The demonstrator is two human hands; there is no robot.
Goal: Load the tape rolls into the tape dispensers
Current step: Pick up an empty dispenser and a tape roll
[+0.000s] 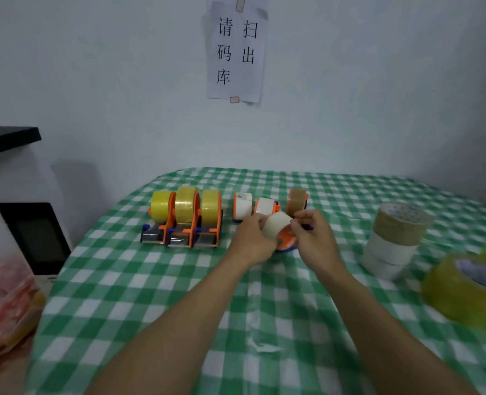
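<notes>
My left hand (253,238) and my right hand (313,238) together hold an orange tape dispenser (286,241) with a cream tape roll (276,223) on it, just above the checked table. My right fingertips pinch at the roll's front edge. Behind them stand three more dispensers: two with white rolls (242,206) (265,207) and one with a brown roll (297,201). To the left, three orange dispensers with yellow rolls (185,215) stand side by side. A stack of loose rolls (393,240), brown on two white, stands at the right.
A loose yellow roll (467,289) lies at the right edge of the green checked tablecloth (150,295). A white appliance with a dark window (36,238) and a red plastic bag (2,303) are off the table's left. A paper notice (236,49) hangs on the wall.
</notes>
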